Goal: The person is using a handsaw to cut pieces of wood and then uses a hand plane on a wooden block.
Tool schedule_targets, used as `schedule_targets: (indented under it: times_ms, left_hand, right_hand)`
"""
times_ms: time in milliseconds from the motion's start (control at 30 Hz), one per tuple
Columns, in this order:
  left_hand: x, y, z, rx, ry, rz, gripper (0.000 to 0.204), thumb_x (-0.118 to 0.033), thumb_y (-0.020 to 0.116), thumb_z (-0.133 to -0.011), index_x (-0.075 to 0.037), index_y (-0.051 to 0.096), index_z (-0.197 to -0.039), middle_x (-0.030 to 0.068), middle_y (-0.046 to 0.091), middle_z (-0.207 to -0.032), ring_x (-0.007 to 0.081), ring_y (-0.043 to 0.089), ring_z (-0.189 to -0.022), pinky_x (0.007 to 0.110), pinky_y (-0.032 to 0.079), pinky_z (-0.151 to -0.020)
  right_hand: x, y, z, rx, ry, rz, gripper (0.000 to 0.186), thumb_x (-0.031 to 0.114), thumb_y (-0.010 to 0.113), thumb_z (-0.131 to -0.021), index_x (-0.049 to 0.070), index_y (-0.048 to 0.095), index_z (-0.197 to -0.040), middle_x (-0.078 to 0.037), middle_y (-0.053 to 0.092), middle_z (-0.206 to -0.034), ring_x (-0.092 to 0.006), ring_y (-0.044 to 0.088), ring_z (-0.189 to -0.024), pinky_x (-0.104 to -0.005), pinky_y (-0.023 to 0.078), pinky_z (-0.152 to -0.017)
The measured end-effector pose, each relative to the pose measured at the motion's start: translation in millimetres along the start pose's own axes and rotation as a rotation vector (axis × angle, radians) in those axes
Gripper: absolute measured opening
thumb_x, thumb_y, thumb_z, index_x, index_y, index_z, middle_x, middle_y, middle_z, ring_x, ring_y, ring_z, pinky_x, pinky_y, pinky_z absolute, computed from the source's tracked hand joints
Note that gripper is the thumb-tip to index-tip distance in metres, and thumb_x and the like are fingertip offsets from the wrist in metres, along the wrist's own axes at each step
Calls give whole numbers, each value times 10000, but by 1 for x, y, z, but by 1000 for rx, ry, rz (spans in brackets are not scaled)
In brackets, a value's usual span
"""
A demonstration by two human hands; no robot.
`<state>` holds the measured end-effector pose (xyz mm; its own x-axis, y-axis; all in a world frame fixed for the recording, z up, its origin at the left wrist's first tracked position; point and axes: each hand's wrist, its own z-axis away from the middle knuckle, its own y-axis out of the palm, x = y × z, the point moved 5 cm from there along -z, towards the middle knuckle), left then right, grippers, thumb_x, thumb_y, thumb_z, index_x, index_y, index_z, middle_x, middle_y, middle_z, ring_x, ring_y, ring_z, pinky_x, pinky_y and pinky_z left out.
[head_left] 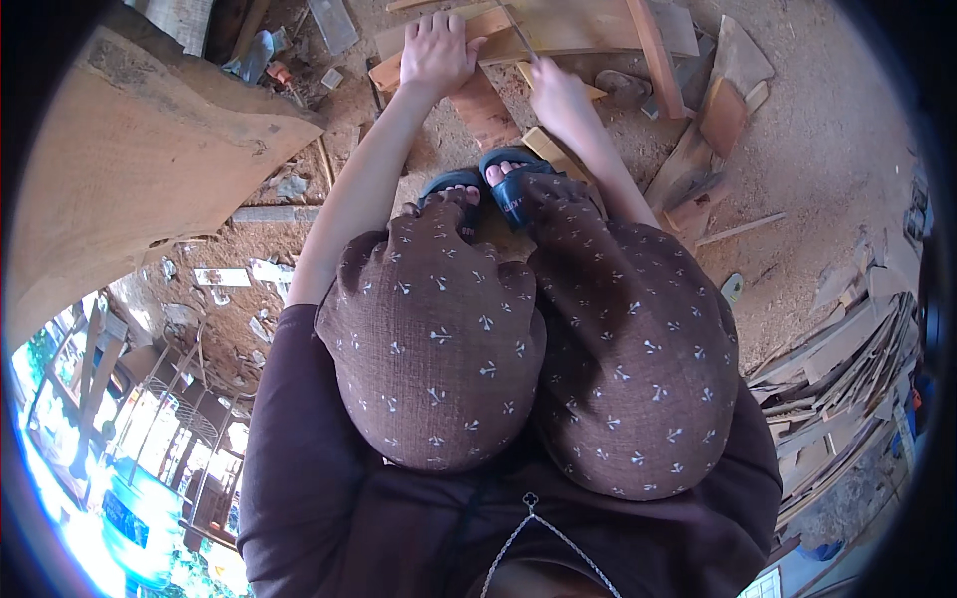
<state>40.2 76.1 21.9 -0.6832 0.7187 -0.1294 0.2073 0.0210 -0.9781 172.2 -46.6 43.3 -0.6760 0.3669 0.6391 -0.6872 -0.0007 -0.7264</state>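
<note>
A person squatted on a sawdust-covered dirt floor, seen from above, knees in brown patterned trousers filling the middle of the view and dark blue sandals (503,189) just beyond them. Both bare arms reached forward to the far side of the scene.

The left hand (436,50) lay flat, fingers spread and open, pressing down on a pale wooden board (558,25) that rested on the ground at the far edge. The right hand (558,95) was closed around a thin, stick-like tool (520,35), its tip touching the board just right of the left hand; what kind of tool it was could not be told.

The board looked rigid, flat and rough-sawn, probably light enough to shift with one hand, so it would likely slide on the loose sawdust unless held down. Its long edges or flat face seemed the safest places to hold; splinters were a likely hazard.

A large wood slab (140,159) lay to the left, and stacked offcut planks (847,369) lay near on the right.
</note>
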Motion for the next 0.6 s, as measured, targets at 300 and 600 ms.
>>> schedule_targets:
  times_ms: [300,600]
  left_hand:
    - [10,1,13,5,-10,-18,427,-442,507,-902,-23,539,-975,148,589,-969,315,575,-940,436,423,-826]
    - [-2,-1,-2,29,-17,-2,415,-436,509,-904,-26,541,-957,151,594,-961,318,576,-953,436,422,-834]
  right_hand:
    - [6,-2,48,117,161,32,283,195,400,-952,-32,518,-1074,-337,605,-890,-500,581,-897,-577,436,-791]
    - [0,0,-22,55,174,71,285,200,407,-944,-1,556,-1081,-322,608,-957,-474,578,-976,-549,450,-844]
